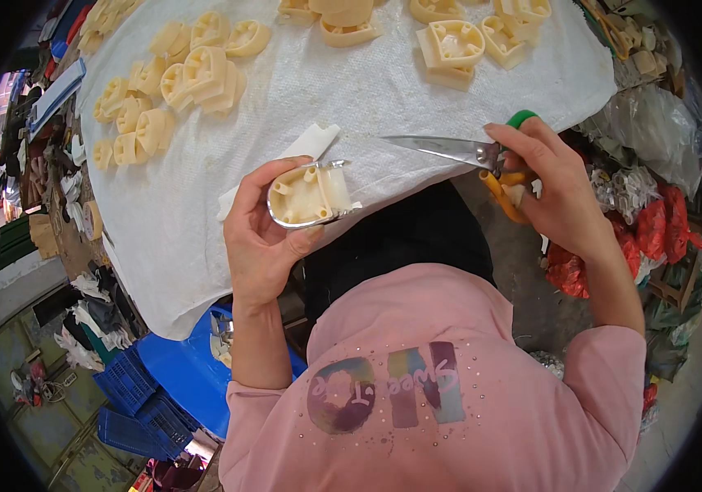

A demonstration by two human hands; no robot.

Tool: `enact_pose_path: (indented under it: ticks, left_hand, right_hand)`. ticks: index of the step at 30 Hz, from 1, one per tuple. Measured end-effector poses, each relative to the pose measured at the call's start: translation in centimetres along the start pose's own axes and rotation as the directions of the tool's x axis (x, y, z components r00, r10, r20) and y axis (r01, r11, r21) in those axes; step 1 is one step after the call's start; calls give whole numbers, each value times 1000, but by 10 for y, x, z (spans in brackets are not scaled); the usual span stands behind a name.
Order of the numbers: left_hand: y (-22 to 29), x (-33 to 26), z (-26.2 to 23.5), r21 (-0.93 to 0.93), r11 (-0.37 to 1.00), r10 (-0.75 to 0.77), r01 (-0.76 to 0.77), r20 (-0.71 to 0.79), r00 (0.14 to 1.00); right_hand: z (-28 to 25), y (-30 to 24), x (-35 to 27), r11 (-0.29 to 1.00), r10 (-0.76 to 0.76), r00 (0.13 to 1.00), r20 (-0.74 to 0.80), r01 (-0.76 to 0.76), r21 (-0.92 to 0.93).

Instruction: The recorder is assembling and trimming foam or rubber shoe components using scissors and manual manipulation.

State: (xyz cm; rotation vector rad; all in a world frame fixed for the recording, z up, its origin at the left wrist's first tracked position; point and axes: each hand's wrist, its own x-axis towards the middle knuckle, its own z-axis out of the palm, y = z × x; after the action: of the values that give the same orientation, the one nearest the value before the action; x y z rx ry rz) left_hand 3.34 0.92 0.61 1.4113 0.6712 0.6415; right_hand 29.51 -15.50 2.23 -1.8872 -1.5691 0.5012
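Left hand (262, 225) gripping a D-shaped cream plastic moulding (295, 199), right hand (554, 176) holding scissors (443, 151) well apart at its 3 o'clock
The moulding is sitting at the left hand's 1 to 2 o'clock, hollow side showing, with thumb and fingers clamping it from opposite sides and a shiny silver band (311, 224) curving along its rim; from the right hand it is lying toward 9 o'clock. The right hand's fingers are closing around the green and orange handles, while the blades are pointing to 9 o'clock, their tip staying clear of the moulding at its 2 o'clock. A white strip (316, 142) is lying on the white woven cloth (351, 90) at the moulding's 12 o'clock, and loose cream mouldings (207, 70) are clustering farther off toward 11 o'clock
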Motion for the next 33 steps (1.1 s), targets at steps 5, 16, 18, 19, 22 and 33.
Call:
enact_pose_path:
  ticks: [5, 16, 18, 19, 22, 33]
  left_hand:
    - [-7, 11, 22, 128, 990, 60, -59, -4, 998]
    - [-14, 44, 74, 790, 549, 238, -271, 163, 958]
    - [-14, 44, 73, 807, 525, 233, -269, 167, 958]
    - [-15, 43, 73, 809, 522, 227, -271, 175, 958]
    - [-14, 44, 76, 791, 563, 208, -237, 142, 968]
    - [-12, 47, 75, 793, 571, 175, -212, 135, 975]
  right_hand:
    - [9, -4, -16, 585, 245, 965, 89, -220, 780]
    - [38, -10, 5, 51, 220, 927, -304, 300, 953]
    - [29, -14, 8, 40, 241, 898, -368, 369, 928]
    - [28, -16, 9, 29, 252, 869, -425, 433, 901]
    - [59, -9, 21, 141, 295, 887, -354, 326, 935]
    - [49, -6, 28, -84, 292, 917, -273, 309, 947]
